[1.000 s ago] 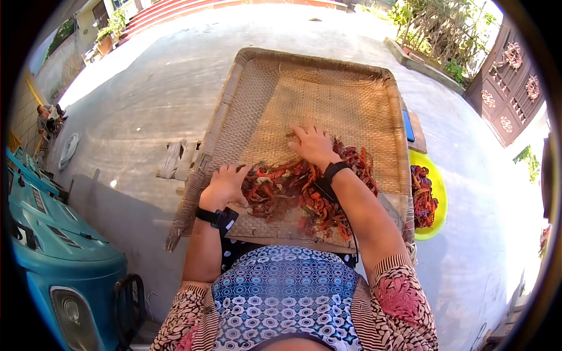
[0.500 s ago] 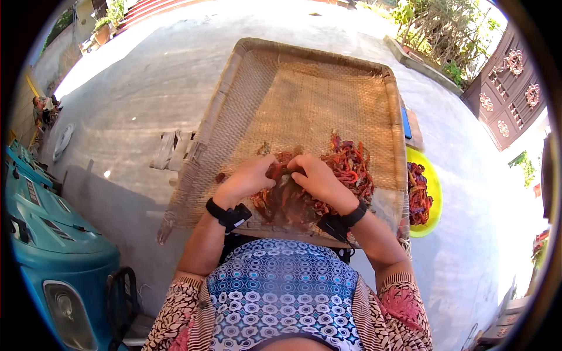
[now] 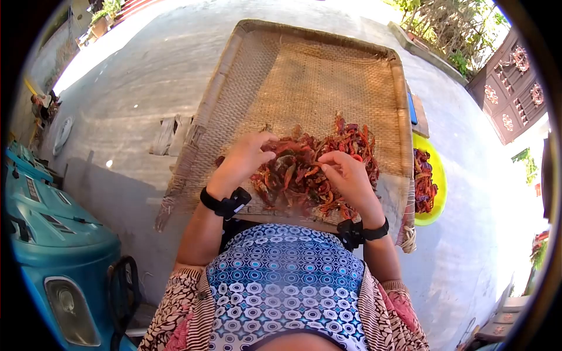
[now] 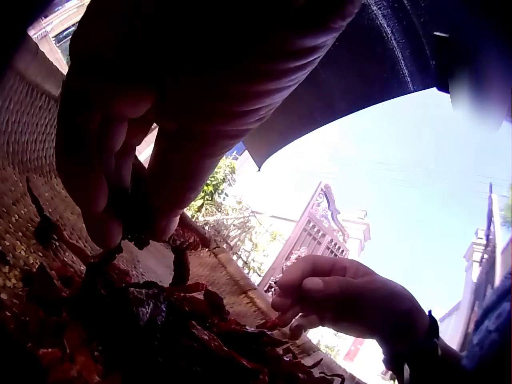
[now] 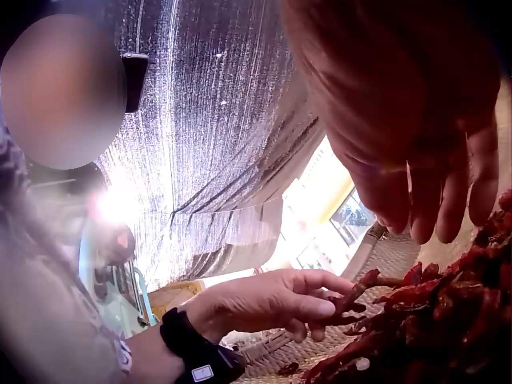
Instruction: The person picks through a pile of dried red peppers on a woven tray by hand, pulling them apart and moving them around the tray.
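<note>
Dark red, a pod [image 5: 354, 296] is pinched between the thumb and fingers of the left hand [image 3: 243, 161], at the left side of the pile [image 3: 290, 167]. The right hand [image 3: 354, 184] hangs at the right part of the pile, fingers bent loosely downward; its thumb is hidden from its own camera, so I cannot tell whether it grips anything.

What worries me first is that pinch: the pod looks dry and wrinkled, so I judge too hard a squeeze could crack it, and too light a one could let it slip. I cannot see whether it is clear of its neighbours; if it is tangled, a quick lift could drag others along. The pile lies in the near half of the tray [image 3: 316, 76], close to the near edge, so a careless sweep toward the body could tip some onto the floor [image 3: 140, 117].

As for direction, from my right wrist feed the pod's long axis seems to slant upward from the fingertips toward the far side; the left wrist feed is too dark to confirm it. In the pile the pods point every way, with no common axis. The tray itself runs long from near to far, and beyond its right side a yellow bowl [image 3: 428, 220] holds more pods.
</note>
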Motion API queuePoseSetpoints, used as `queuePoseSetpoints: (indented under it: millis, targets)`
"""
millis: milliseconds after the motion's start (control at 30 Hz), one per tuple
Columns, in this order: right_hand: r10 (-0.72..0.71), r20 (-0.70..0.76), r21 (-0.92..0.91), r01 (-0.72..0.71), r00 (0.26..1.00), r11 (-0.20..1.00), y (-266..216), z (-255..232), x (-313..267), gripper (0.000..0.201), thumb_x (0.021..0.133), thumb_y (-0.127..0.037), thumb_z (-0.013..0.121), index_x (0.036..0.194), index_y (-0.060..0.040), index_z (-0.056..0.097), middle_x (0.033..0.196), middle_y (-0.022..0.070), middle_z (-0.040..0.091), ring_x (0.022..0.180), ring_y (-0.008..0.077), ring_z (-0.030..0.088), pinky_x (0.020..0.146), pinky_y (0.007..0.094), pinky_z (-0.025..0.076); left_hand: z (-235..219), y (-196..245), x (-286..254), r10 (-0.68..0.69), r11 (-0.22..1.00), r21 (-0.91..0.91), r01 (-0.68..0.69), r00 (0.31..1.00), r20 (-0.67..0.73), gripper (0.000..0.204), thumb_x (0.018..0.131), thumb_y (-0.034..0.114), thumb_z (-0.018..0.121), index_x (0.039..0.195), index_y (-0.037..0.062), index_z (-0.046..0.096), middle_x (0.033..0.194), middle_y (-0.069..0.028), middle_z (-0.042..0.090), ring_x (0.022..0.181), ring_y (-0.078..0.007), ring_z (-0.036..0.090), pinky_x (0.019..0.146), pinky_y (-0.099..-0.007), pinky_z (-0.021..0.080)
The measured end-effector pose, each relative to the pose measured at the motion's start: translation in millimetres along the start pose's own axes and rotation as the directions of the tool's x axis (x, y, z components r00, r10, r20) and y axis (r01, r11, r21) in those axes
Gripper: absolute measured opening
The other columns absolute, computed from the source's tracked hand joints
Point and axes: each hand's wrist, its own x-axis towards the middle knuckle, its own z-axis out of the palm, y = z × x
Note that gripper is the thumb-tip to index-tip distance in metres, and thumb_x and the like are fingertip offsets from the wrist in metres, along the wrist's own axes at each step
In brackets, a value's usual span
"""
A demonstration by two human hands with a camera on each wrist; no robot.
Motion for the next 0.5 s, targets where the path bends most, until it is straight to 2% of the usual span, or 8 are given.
queuePoseSetpoints:
  millis: [33, 133, 233, 300, 400, 433, 500]
  targets:
    - [-0.020, -0.013, 0.009, 0.021, 1.000, 1.000, -1, 4, 2, 0.020, 0.091, -0.015, 0.062, 0.106, -0.0031, 0.063, 0.093, 0.0108, 0.066, 0.083, 0.0207, 0.065, 0.074, 0.0320, 0.050, -4, 8, -1, -0.045, 0.997, -0.062, 0.047, 0.999, 0.028, 0.032, 0.084, 0.005, 0.065, 0.116, 0.0015, 0.063, 0.101, -0.0135, 0.067, 0.089, -0.0230, 0.064, 0.080, -0.0334, 0.050]
    - [-0.034, -0.045, -0.048, 0.031, 0.998, 0.998, -9, 15, 10, 0.023, 0.090, -0.018, 0.062, 0.109, -0.0045, 0.062, 0.092, 0.0097, 0.067, 0.084, 0.0228, 0.066, 0.073, 0.0348, 0.050, -9, 22, -7, 0.026, 0.989, -0.148, -0.031, 0.999, -0.041, 0.030, 0.085, 0.006, 0.066, 0.115, -0.0004, 0.063, 0.102, -0.0111, 0.068, 0.084, -0.0186, 0.065, 0.076, -0.0307, 0.051]
    - [-0.005, -0.063, -0.129, -0.003, 0.998, 0.992, -20, 23, 14, 0.028, 0.090, -0.022, 0.063, 0.112, -0.0063, 0.061, 0.091, 0.0084, 0.067, 0.086, 0.0249, 0.066, 0.072, 0.0374, 0.051, -15, 40, -12, -0.038, 0.958, -0.285, 0.031, 0.999, -0.018, 0.026, 0.089, 0.007, 0.063, 0.113, -0.0011, 0.063, 0.098, -0.0088, 0.069, 0.080, -0.0159, 0.064, 0.073, -0.0285, 0.051]
    - [0.030, -0.051, -0.154, -0.037, 0.998, 0.987, -27, 26, 14, 0.030, 0.089, -0.023, 0.063, 0.114, -0.0074, 0.061, 0.089, 0.0078, 0.067, 0.086, 0.0258, 0.066, 0.072, 0.0382, 0.051, -14, 43, -11, -0.016, 0.959, -0.283, 0.020, 1.000, 0.016, 0.024, 0.091, 0.008, 0.061, 0.113, -0.0009, 0.062, 0.096, -0.0085, 0.068, 0.079, -0.0136, 0.063, 0.071, -0.0267, 0.051]
    - [-0.003, -0.035, -0.239, -0.005, 0.999, 0.971, -11, 34, 17, 0.032, 0.089, -0.025, 0.063, 0.117, -0.0098, 0.060, 0.087, 0.0073, 0.068, 0.084, 0.0264, 0.066, 0.073, 0.0387, 0.050, -12, 50, -9, -0.002, 0.946, -0.324, 0.029, 0.997, 0.082, 0.021, 0.094, 0.010, 0.058, 0.112, -0.0004, 0.062, 0.092, -0.0070, 0.066, 0.078, -0.0109, 0.062, 0.070, -0.0248, 0.050]
    - [-0.032, -0.061, -0.232, 0.017, 0.998, 0.973, -7, 38, 17, 0.032, 0.089, -0.023, 0.064, 0.118, -0.0119, 0.060, 0.087, 0.0086, 0.068, 0.082, 0.0280, 0.066, 0.073, 0.0393, 0.050, -12, 51, -9, -0.002, 0.938, -0.344, 0.039, 0.994, 0.107, 0.020, 0.096, 0.010, 0.057, 0.112, -0.0002, 0.062, 0.091, -0.0063, 0.066, 0.077, -0.0101, 0.061, 0.069, -0.0243, 0.050]
    - [0.006, -0.077, -0.087, -0.013, 0.997, 0.996, -6, 39, 15, 0.031, 0.089, -0.022, 0.065, 0.117, -0.0117, 0.060, 0.087, 0.0094, 0.068, 0.081, 0.0265, 0.067, 0.072, 0.0376, 0.051, -8, 49, -9, -0.026, 0.916, -0.395, 0.071, 0.993, 0.118, 0.017, 0.096, 0.011, 0.057, 0.109, 0.0005, 0.062, 0.088, -0.0045, 0.065, 0.076, -0.0090, 0.060, 0.069, -0.0238, 0.049]
